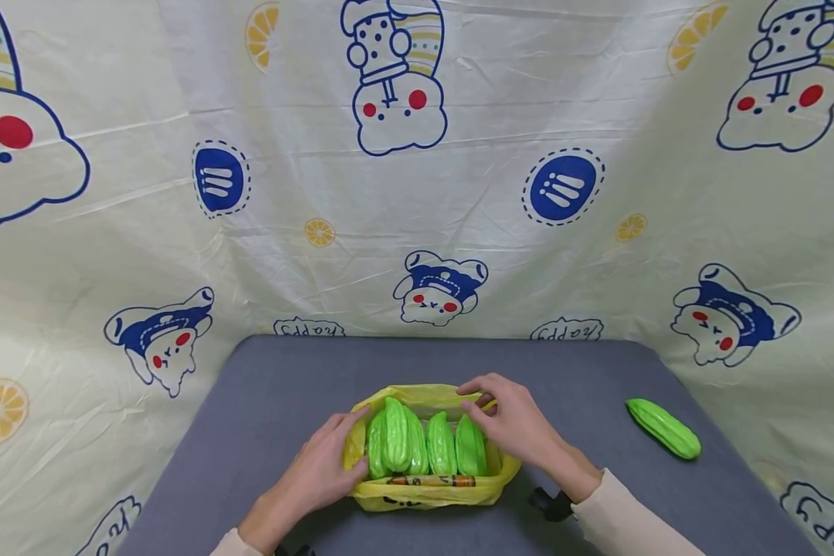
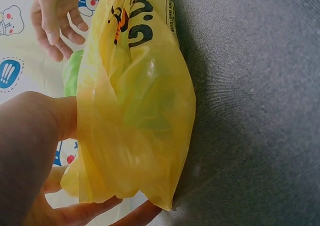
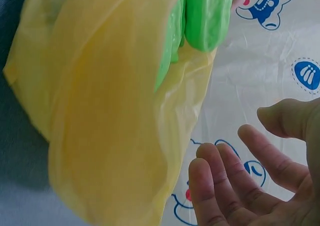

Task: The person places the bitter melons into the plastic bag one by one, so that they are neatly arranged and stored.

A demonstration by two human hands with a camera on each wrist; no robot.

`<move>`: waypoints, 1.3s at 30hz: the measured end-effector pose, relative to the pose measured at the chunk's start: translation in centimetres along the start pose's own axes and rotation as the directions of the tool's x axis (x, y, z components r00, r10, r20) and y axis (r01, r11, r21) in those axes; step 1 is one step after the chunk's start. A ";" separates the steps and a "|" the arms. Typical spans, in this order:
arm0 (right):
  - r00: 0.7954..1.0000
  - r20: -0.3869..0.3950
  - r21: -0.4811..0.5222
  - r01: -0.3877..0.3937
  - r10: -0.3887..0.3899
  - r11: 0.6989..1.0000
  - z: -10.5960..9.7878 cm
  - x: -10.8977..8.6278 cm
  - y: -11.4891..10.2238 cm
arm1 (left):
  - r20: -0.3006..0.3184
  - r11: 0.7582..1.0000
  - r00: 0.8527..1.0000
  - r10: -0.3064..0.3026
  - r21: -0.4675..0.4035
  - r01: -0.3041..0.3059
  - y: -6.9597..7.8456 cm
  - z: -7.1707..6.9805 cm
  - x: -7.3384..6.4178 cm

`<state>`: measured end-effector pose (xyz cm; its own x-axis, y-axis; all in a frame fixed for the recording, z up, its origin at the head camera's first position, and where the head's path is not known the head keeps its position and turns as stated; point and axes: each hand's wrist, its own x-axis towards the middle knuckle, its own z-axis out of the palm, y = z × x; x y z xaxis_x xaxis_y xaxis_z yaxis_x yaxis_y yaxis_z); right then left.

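A yellow plastic bag (image 1: 427,496) with black and orange print sits near the front of the table, its mouth spread wide. Several glossy green bitter melons (image 1: 441,444) stand side by side inside it, one leaning over its neighbours at the left. My left hand (image 1: 325,461) grips the bag's left end, thumb on the near side and fingers round the far side. Above the right end hovers my right hand (image 1: 516,421), its fingers loosely bent with nothing between them. In the right wrist view that right hand (image 3: 260,181) is apart from the bag.
Another green bitter melon (image 1: 663,428) lies alone on the grey table (image 1: 306,371) at the right. A patterned white cloth (image 1: 459,193) hangs behind the table and down both sides. A black strap (image 1: 550,505) is at the right wrist.
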<state>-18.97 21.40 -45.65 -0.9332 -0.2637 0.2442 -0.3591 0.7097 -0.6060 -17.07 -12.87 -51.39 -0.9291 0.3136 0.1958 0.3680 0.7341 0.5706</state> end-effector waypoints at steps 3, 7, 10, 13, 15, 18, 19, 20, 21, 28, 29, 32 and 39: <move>1.000 -0.013 -0.019 0.014 -0.014 1.000 -0.6 -0.2 0.5 | 0.001 1.000 1.000 0.006 -0.003 -0.006 0.0 0.0 0.1; 0.999 -0.036 -0.044 0.039 -0.041 0.998 -1.4 -0.6 1.3 | 0.005 1.000 1.000 0.004 -0.001 -0.004 -0.1 0.1 0.1; 0.997 -0.053 -0.062 0.061 -0.064 0.996 -2.0 -0.8 1.9 | 0.002 1.000 1.000 0.010 0.004 -0.010 -0.1 0.1 0.2; 0.993 -0.077 -0.093 0.081 -0.088 0.992 -2.6 -1.1 2.5 | -0.003 1.000 1.000 0.019 0.012 -0.019 -0.2 0.3 0.2; 0.990 -0.096 -0.116 0.089 -0.100 0.989 -2.9 -1.2 2.9 | -0.006 1.000 1.000 0.021 0.015 -0.021 -0.2 0.3 0.2; 0.988 -0.117 -0.145 0.087 -0.105 0.986 -3.3 -1.5 3.6 | -0.004 1.000 1.000 0.015 0.015 -0.015 -0.2 0.4 0.1; 0.987 -0.123 -0.153 0.083 -0.103 0.985 -3.4 -1.7 3.8 | -0.002 1.000 1.000 0.012 0.013 -0.012 -0.2 0.4 0.0; 0.987 -0.129 -0.160 0.080 -0.101 0.984 -3.5 -1.8 4.1 | 0.000 1.000 1.000 0.009 0.010 -0.009 -0.2 0.4 0.0; 0.986 -0.135 -0.164 0.073 -0.095 0.984 -3.6 -1.9 4.4 | 0.002 1.000 1.000 0.008 0.011 -0.008 -0.2 0.4 -0.1; 0.980 -0.187 -0.188 0.029 -0.064 0.982 -4.9 -2.5 6.4 | 0.001 1.000 1.000 0.012 0.012 -0.012 0.0 0.3 0.0; 0.979 -0.193 -0.188 0.025 -0.062 0.982 -5.1 -2.7 6.6 | 0.002 1.000 1.000 0.011 0.011 -0.011 0.0 0.3 -0.1; 0.976 -0.211 -0.183 0.013 -0.052 0.983 -5.6 -3.0 7.4 | 0.001 1.000 1.000 0.014 0.014 -0.014 0.1 0.2 -0.1; 0.970 -0.244 -0.192 -0.039 -0.010 0.981 -6.5 -3.9 8.9 | -0.002 0.999 0.999 0.034 0.015 -0.034 0.1 0.1 0.0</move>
<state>-18.47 32.95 -47.10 -0.8980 -0.1029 0.4277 -0.3136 0.8316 -0.4583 -17.02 -12.68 -51.41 -0.9163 0.3369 0.2165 0.3995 0.7322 0.5517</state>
